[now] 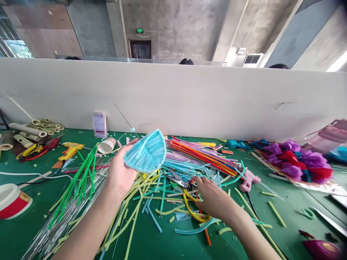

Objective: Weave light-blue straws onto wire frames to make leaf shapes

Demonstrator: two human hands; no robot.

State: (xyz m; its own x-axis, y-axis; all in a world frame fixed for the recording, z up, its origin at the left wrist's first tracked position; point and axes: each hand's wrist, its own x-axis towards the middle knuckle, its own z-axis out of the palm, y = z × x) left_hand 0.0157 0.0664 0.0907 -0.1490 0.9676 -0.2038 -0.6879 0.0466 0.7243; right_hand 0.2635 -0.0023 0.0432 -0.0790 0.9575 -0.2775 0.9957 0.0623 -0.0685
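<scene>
Right hand (214,196): palm-down on cut stems (159,198) toward tabletop's near edge, curled; grasp indiscernible. Left hand (120,175): closed under blue fan (146,151), held above clutter, presumably for inspection.

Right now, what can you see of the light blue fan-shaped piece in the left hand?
The light blue fan-shaped piece looks made of many thin fuzzy strands laid side by side, with a thicker blue border along its curved rim. It is slightly cupped, like a shell, and looks whole. The left hand holds it by its left edge, raised above the pile of coloured strips on the green table. Only that hand visibly touches it.
</scene>
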